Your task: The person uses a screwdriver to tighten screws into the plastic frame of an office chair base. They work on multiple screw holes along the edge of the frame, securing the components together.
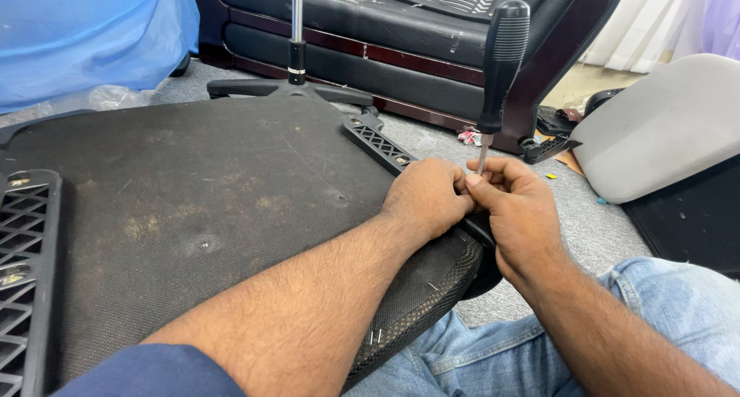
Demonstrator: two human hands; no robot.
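Observation:
An upturned chair seat (193,204) with dusty black fabric lies across my lap. A black lattice bracket (379,144) runs along its right edge. My left hand (425,195) and my right hand (515,208) meet at that edge, fingers pinched together around the thin metal shaft of a screwdriver (501,58). The screwdriver stands nearly upright, its black ribbed handle free above my hands. Its tip is hidden between my fingers.
A second black lattice bracket (23,274) sits on the seat's left edge. A chair base with gas cylinder (296,65) stands behind the seat. A black sofa (401,35) lies beyond, a grey cushion (663,127) at right, blue plastic sheeting (85,35) at left.

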